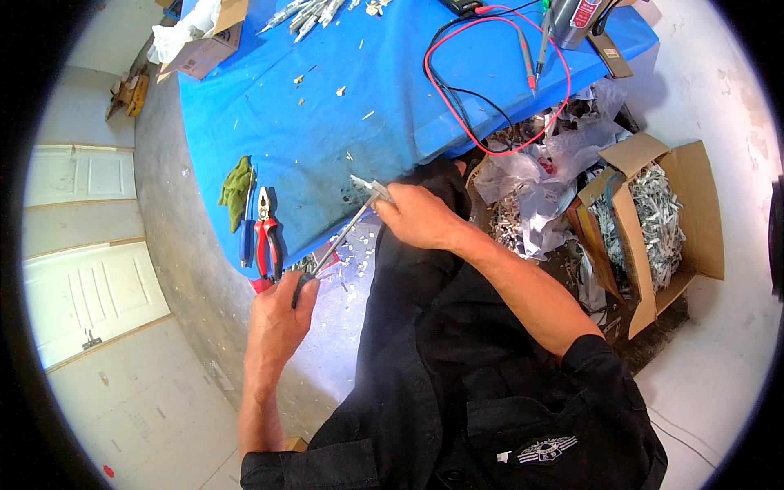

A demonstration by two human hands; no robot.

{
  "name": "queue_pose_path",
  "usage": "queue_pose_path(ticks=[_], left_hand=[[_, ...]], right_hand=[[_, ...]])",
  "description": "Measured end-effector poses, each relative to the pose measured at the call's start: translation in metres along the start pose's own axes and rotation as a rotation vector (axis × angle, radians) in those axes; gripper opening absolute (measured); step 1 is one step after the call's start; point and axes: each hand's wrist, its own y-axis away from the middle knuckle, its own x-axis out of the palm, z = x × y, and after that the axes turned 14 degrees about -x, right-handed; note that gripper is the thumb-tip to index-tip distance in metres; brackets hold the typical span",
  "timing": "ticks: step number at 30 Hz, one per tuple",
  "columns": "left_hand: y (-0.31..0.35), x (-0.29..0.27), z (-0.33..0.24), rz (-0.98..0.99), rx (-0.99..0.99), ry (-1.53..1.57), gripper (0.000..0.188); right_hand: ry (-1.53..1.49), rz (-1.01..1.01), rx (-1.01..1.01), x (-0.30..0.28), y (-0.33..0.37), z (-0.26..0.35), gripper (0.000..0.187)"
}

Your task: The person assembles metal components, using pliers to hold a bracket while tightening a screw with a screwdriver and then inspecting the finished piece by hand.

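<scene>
My left hand [282,314] grips the dark handle of a screwdriver [335,242] whose thin shaft slants up to the right. Its tip meets a small grey-white metal part [371,189] that my right hand [416,216] pinches at the edge of the blue-covered table [327,122]. Both hands hover over my lap, just off the table's near edge. Red-handled pliers [265,237] lie on the blue cover right above my left hand, beside a blue-handled tool [247,237] and a green rag [236,189].
Red and black meter leads [498,90] loop across the table's right side. A cardboard box [204,49] stands at the far left corner; several small white parts [306,15] lie at the back. An open carton of shredded metal pieces [653,220] and plastic bags [539,175] sit on the floor at right.
</scene>
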Motion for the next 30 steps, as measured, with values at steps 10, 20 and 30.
queue_pose_path(ticks=[10, 20, 30], left_hand=[[-0.004, -0.008, -0.007, 0.009, 0.031, -0.086, 0.022], [-0.021, 0.040, 0.030, 0.061, 0.063, 0.011, 0.017], [-0.059, 0.127, 0.072, 0.134, 0.110, 0.255, 0.016]], right_hand=[[0.173, 0.016, -0.002, -0.006, 0.005, 0.016, 0.037], [-0.091, 0.080, -0.091, -0.002, -0.006, -0.016, 0.038], [-0.276, 0.170, -0.084, -0.015, -0.008, -0.009, 0.036]])
